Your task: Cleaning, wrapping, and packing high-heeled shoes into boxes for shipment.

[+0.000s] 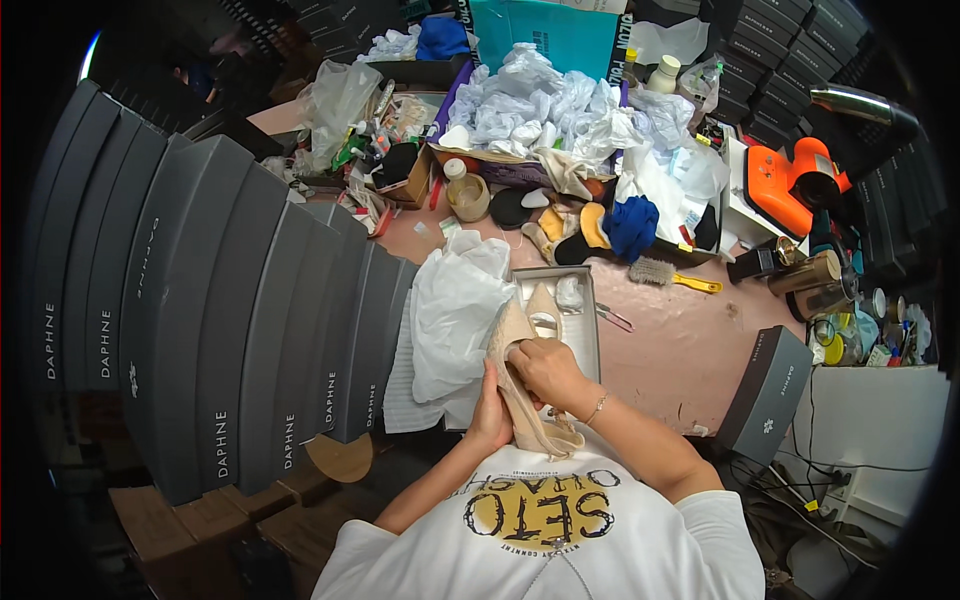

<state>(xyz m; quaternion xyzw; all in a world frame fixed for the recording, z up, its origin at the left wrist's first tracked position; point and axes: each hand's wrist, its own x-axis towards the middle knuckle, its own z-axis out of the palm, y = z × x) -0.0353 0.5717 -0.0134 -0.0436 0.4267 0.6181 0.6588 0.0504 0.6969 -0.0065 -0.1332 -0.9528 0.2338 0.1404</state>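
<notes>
Both my hands hold a beige pointed-toe shoe (pixel 512 340) over the near end of an open grey shoe box (pixel 588 330). My left hand (pixel 490 412) grips it from below near the heel strap. My right hand (pixel 545 368), with a thin bracelet at the wrist, rests on top of the shoe's middle. A second beige shoe (pixel 543 303) lies inside the box with a wad of white paper (pixel 569 291). White tissue paper (pixel 455 305) drapes over the box's left side.
Tall stacks of dark grey shoe boxes (pixel 230 300) stand at my left. A grey box lid (pixel 768 395) leans at the right. Crumpled tissue (pixel 545 105), a brush (pixel 655 272), a blue cloth (pixel 632 225), a jar (pixel 467 195) and an orange tool (pixel 790 180) crowd the pink table's far side.
</notes>
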